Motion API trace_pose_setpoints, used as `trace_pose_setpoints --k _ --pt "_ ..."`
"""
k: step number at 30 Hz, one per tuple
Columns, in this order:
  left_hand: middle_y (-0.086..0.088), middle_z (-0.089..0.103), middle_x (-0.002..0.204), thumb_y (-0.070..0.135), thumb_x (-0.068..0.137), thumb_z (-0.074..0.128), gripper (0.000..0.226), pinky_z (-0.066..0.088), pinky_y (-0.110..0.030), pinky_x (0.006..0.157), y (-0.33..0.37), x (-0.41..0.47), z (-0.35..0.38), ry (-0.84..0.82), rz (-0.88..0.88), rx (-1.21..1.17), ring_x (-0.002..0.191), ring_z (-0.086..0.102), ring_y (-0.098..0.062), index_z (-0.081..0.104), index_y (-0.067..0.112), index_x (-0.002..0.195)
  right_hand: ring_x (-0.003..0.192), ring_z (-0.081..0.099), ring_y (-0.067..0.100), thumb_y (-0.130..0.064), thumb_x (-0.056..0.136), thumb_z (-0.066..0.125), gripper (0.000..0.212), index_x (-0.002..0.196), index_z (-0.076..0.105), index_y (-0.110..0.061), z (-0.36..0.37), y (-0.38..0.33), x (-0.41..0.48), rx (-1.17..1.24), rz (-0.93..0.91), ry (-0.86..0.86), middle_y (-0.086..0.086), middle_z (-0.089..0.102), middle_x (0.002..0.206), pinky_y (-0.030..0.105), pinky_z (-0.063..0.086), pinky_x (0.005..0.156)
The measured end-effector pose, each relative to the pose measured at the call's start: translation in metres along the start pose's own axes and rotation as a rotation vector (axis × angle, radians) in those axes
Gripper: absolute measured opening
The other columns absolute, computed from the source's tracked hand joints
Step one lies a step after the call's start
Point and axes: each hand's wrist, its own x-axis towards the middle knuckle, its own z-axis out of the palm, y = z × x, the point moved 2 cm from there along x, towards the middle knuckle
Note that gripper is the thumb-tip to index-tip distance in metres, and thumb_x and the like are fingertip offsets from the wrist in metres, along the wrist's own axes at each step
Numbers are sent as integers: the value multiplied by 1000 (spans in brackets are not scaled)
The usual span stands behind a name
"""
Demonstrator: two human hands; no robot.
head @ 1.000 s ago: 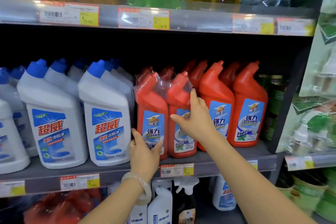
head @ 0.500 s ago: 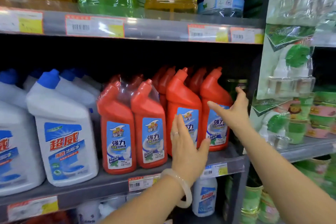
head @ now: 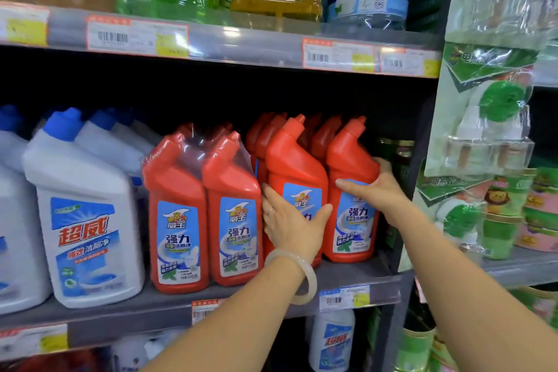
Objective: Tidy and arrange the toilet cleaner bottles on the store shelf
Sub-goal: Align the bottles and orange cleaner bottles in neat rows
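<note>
Red bottle (head: 351, 160) inside right hand (head: 377, 190) grip

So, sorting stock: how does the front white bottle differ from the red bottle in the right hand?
The white bottle is wider, with a blue cap; the red bottle is slimmer, red-capped. The white bottle stands untouched; the right hand grips the red bottle. Both stand upright, with angled necks.
</note>
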Motion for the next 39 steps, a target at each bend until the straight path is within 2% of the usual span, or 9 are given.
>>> trace_pose_setpoints --k 3,8,13,17,23,26,29,32,39 --pt "-15 10 153 39 72 74 112 20 -36 111 -3 3 1 24 21 67 141 16 -28 -4 6 145 114 56 20 -27 53 89 110 140 23 -14 5 23 -5 125 43 51 4 52 129 41 46 101" --pt "-20 40 136 47 79 63 86 33 -42 101 -9 6 0 70 25 17 126 39 -36 19 4 139 104 64 22 -62 40 82 107 127 44 -12 2 32 -4 261 86 131 8 62 119 43 51 95" --pt "-12 61 116 54 70 69 76 46 -46 93 -20 6 -4 20 1 -178 107 57 -31 37 12 126 102 62 23 -50 66 75 69 118 48 -13 2 34 -8 268 61 217 8 62 116 40 51 92" --pt "-6 61 117 49 72 70 72 47 -40 94 -23 -3 -7 -27 35 -232 106 58 -23 37 15 127 83 62 14 -33 81 68 50 118 48 -7 6 37 -15 327 -32 246 8 63 105 27 51 72" --pt "-7 45 135 44 83 58 71 37 -41 106 -29 -9 -15 -31 102 -223 124 45 -22 27 16 140 72 63 0 -28 90 57 21 104 55 -13 8 37 -18 372 -126 254 1 63 90 22 50 70" --pt "-12 30 147 22 93 50 62 20 -25 113 -32 -26 -13 61 159 -136 137 28 -23 18 10 144 74 63 -6 -33 93 50 28 111 56 -13 8 38 -21 356 -121 283 2 66 95 25 51 75" --pt "-4 20 149 -1 91 44 59 5 0 104 -41 -51 -5 148 263 -131 138 15 -11 18 9 144 117 50 11 -39 92 49 56 139 35 -13 15 47 -37 243 -89 362 9 49 137 19 40 95" --pt "10 7 148 -7 88 43 67 4 -1 106 -56 -61 2 138 330 -101 136 6 2 14 24 139 136 32 20 -45 76 62 89 145 20 -9 32 52 -60 146 -163 474 14 32 148 38 29 112" --pt "11 38 120 26 82 50 34 26 -12 103 -89 -71 -22 243 613 -18 122 28 8 51 27 116 140 18 34 -23 74 75 90 146 21 -14 57 57 -68 -46 -247 567 22 16 151 44 18 113"
